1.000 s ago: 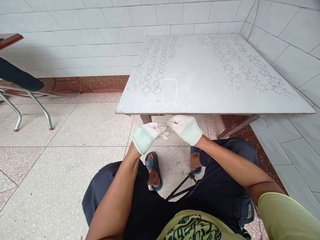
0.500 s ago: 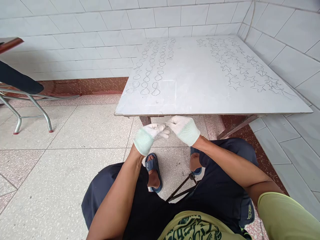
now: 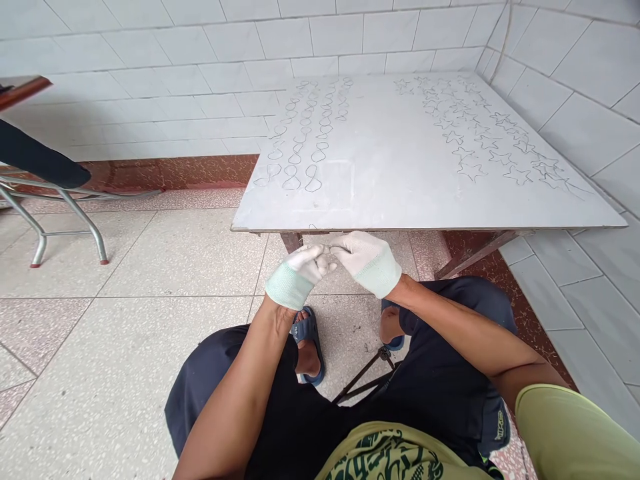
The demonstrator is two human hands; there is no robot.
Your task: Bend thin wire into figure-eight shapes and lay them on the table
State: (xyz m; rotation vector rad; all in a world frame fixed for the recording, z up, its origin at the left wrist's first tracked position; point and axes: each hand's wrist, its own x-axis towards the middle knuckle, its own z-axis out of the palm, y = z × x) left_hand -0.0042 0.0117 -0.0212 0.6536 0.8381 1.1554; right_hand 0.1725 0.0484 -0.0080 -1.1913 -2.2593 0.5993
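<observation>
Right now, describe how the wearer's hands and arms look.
The left hand and right hand each wear a white glove with a pale green cuff. The forearms are bare; a yellow-green short sleeve shows on the right arm.

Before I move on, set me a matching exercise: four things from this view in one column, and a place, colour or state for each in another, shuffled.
Things
1. Left hand and right hand
2. Star-shaped wires
3. Looped wires
4. Sandals

Place, colour or state
A. Lying toward the left side of the white tabletop
B. Dark blue
C. Gloved, fingers close together, by the tabletop's near edge
D. Lying toward the right side of the tabletop

Pairs: 1-C, 2-D, 3-A, 4-B
</observation>
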